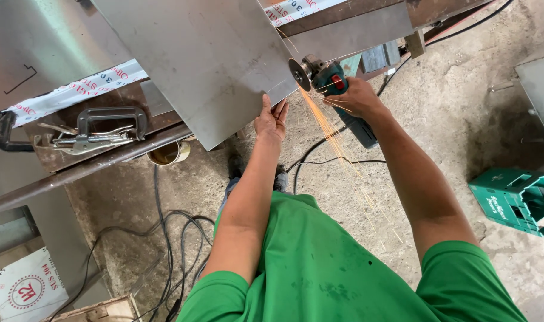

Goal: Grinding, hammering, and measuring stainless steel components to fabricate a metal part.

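Sheet metal (pixel 206 59), grey and flat, is lying across the workbench and overhanging its near edge; it is the largest item in view and the landmark for everything below. A second grey sheet (pixel 39 48) is lying to the left of it, edged with a strip of white printed tape (pixel 75 92). A rusty steel bar (pixel 87 167) is running along the bench front, below and left of the sheet metal.

A green plastic crate (pixel 516 200) is sitting on the concrete floor, well apart to the lower right of the sheet metal. Black cables (pixel 170 238) are trailing over the floor below it.

An angle grinder (pixel 337 95) with a teal body is working at the right edge of the sheet metal, its disc (pixel 298 74) touching that edge and throwing orange sparks (pixel 334 140) downward. A locking clamp (pixel 96 134) is resting on the bench to the lower left of the sheet metal, and a small tin can (pixel 170 154) is sitting just below the bar.

The right hand (pixel 358 98) is gripping the grinder body, fingers wrapped closed around it. The left hand (pixel 272 119) is pressing against the lower right corner of the sheet metal, fingers extended and open, fingertips overlapping the sheet's edge
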